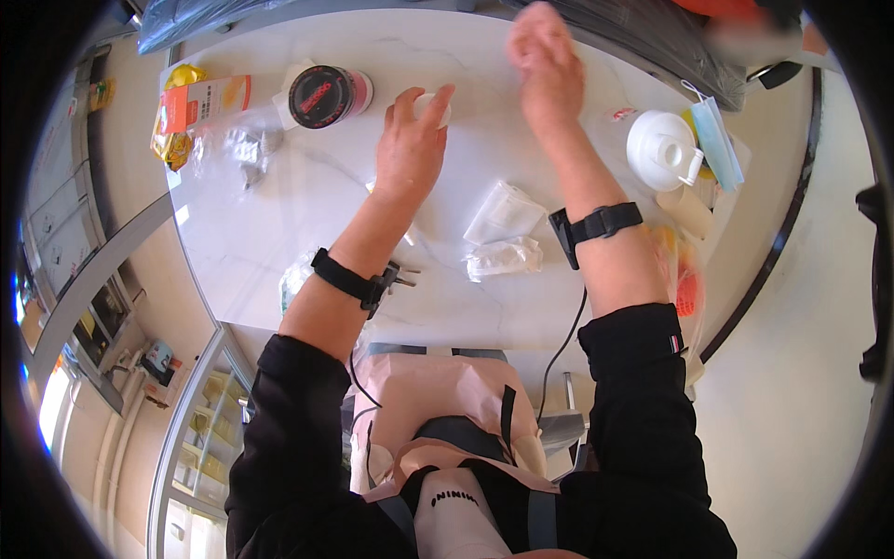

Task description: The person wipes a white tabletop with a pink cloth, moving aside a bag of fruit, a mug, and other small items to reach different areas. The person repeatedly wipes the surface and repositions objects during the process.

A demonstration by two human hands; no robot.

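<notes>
My left hand (pixel 412 140) reaches over the white marble-patterned tabletop (pixel 335 209), its fingers around a small round white object (pixel 432 109). Left of that hand stands a jar with a black lid (pixel 321 96) and a pink side. Near the far edge my right hand (pixel 548 70) grips a crumpled pink cloth (pixel 538 35), whose underside is hidden. Between my forearms lie a white tissue packet (pixel 504 212) and a crumpled white plastic wrapper (pixel 504 258). A power plug (pixel 404 274) shows beside my left wrist strap.
At the right stand a white shaker bottle (pixel 663 151) and a blue face mask (pixel 717 143), with a bag of fruit (pixel 681 279) nearer. An orange and white box (pixel 202 103) and clear plastic packaging (pixel 248 150) lie at the left. Plastic-covered chairs (pixel 642 42) border the far edge.
</notes>
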